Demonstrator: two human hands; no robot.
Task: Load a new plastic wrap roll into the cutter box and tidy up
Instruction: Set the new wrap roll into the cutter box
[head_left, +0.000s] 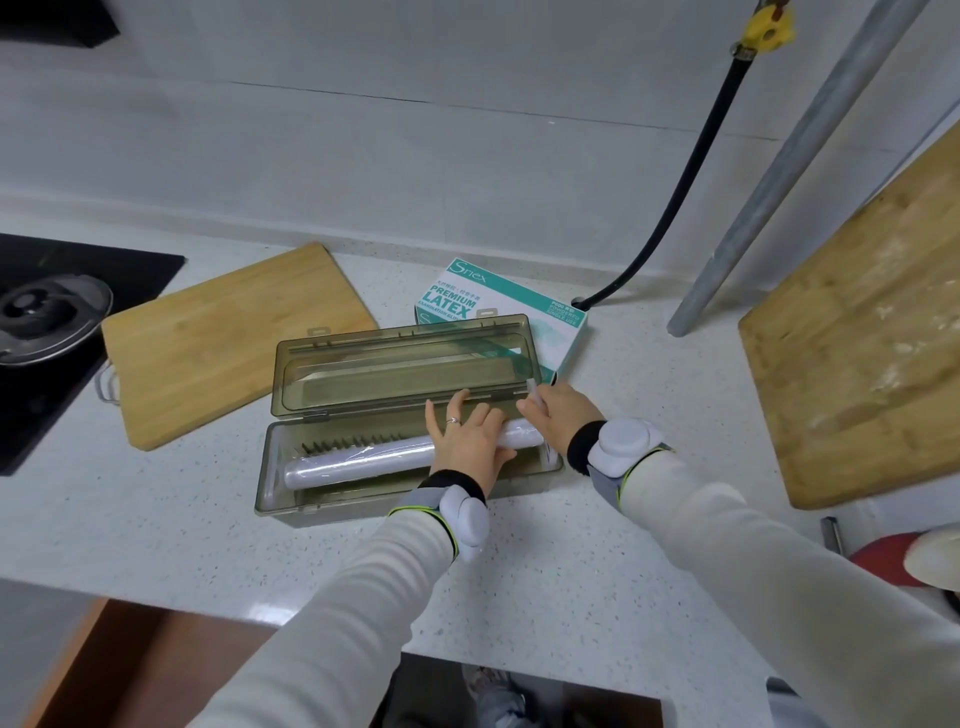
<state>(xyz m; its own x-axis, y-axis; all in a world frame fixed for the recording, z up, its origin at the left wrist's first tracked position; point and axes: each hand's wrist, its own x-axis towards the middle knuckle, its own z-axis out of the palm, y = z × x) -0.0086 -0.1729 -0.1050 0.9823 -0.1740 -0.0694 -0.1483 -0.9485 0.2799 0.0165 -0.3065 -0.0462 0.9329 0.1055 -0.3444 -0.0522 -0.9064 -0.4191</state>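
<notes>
Wrap roll lying in the open cutter box

Wrap roll (363, 460) lies lengthwise inside the cutter box (291, 506), which sits on the speckled counter (182, 519) with its tinted lid (400, 369) tipped back. Our left hand (467, 441) rests flat on the roll's right half, fingers spread wide, a ring on one. Our right hand (558, 410) is at the roll's right end, fingertips pinched narrow on a bit of clear film; we cannot tell how firm the grip is. Behind the lid lies a glove box (498, 296), partly hidden by it. A cutting board (234, 338) lies to the left, touching the lid's corner; a second board (872, 332) sits well apart on the right
</notes>
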